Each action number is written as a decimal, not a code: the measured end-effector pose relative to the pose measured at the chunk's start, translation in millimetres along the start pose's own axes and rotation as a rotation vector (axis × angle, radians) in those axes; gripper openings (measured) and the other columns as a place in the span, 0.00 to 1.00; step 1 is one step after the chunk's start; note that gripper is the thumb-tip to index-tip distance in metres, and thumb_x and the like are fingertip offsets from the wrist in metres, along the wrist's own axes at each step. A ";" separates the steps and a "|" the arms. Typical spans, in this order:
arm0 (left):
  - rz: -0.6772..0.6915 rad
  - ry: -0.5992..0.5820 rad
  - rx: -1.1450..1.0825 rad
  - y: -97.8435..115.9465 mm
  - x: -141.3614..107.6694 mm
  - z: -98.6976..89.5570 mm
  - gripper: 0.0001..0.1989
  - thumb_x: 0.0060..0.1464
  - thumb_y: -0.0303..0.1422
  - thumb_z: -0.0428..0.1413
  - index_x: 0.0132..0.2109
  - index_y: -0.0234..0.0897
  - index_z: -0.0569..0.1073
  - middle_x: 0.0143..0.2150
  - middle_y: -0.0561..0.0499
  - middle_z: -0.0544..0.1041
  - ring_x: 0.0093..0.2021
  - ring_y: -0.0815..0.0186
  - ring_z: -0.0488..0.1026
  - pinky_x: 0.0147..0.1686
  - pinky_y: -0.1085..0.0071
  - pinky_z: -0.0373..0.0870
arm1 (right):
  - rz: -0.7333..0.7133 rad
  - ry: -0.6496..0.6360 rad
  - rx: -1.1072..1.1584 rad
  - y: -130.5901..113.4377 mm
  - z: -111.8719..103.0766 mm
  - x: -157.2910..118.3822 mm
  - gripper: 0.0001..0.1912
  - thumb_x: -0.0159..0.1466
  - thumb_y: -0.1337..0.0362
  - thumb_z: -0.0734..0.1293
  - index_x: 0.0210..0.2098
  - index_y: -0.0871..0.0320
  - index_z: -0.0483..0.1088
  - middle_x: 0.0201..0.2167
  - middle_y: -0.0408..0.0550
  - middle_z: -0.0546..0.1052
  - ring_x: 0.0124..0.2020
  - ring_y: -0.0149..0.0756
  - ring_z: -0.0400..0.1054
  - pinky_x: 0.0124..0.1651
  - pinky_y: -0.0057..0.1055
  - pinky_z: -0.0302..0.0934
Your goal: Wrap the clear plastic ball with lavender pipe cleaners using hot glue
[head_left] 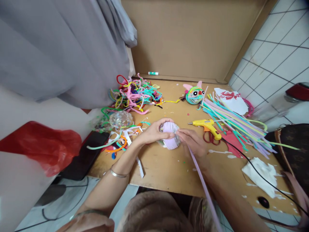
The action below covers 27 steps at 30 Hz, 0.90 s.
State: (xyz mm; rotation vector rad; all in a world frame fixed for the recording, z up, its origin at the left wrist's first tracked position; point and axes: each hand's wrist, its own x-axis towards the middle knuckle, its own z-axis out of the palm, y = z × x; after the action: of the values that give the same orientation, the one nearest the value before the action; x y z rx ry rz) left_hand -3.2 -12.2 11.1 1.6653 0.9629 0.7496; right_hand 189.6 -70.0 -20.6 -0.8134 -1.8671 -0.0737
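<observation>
A small round clear object (pixel 170 135), partly wrapped in rows of lilac pipe cleaner, is between my hands over the middle of the table. My left hand (pixel 153 131) curls round its left and top sides. At its right edge, my right hand (pixel 193 140) pinches the lilac strand (pixel 201 177), whose long free end trails down toward my lap. Just to the right lies a yellow glue gun (pixel 207 126), its nozzle pointing left. A decorated ball (pixel 193 95) with pink ears, eyes and a red nose sits farther back.
Tangled pipe cleaners (pixel 135 93) and a clear ball (pixel 120 119) are at the left. Straight pipe cleaners (pixel 236 125), red-handled scissors (pixel 211 138), white tissue (pixel 260 174) and a black cable (pixel 251 164) lie right. A glue stick (pixel 153 73) is at the back.
</observation>
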 end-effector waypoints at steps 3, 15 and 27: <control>-0.007 -0.008 -0.010 0.9 -0.3 0.3 0.31 0.41 0.38 0.65 0.53 0.33 0.71 0.42 0.49 0.74 0.39 0.65 0.68 0.41 0.71 0.66 | 0.016 -0.024 0.029 0.5 0.2 -0.9 0.19 0.65 0.72 0.63 0.53 0.51 0.73 0.46 0.52 0.79 0.47 0.39 0.75 0.47 0.37 0.73; 0.011 -0.021 0.011 -2.7 1.5 -2.3 0.30 0.41 0.40 0.64 0.53 0.35 0.71 0.43 0.50 0.73 0.41 0.64 0.67 0.42 0.70 0.66 | 0.039 0.082 0.055 4.7 18.4 -2.5 0.14 0.66 0.68 0.63 0.46 0.53 0.77 0.42 0.51 0.82 0.44 0.39 0.76 0.49 0.42 0.72; 0.012 -0.043 -0.062 -8.4 -0.6 -2.1 0.29 0.50 0.46 0.60 0.56 0.37 0.69 0.53 0.46 0.73 0.53 0.58 0.69 0.50 0.68 0.67 | 0.140 0.041 0.069 -1.7 19.7 -3.5 0.15 0.66 0.68 0.63 0.48 0.53 0.77 0.44 0.52 0.81 0.47 0.41 0.75 0.51 0.43 0.71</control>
State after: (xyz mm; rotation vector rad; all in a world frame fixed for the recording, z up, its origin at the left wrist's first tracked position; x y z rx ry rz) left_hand -7.2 -10.4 3.5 1.6282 0.8911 0.7415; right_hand 173.7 -65.1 -31.9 -0.8857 -1.7594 0.0612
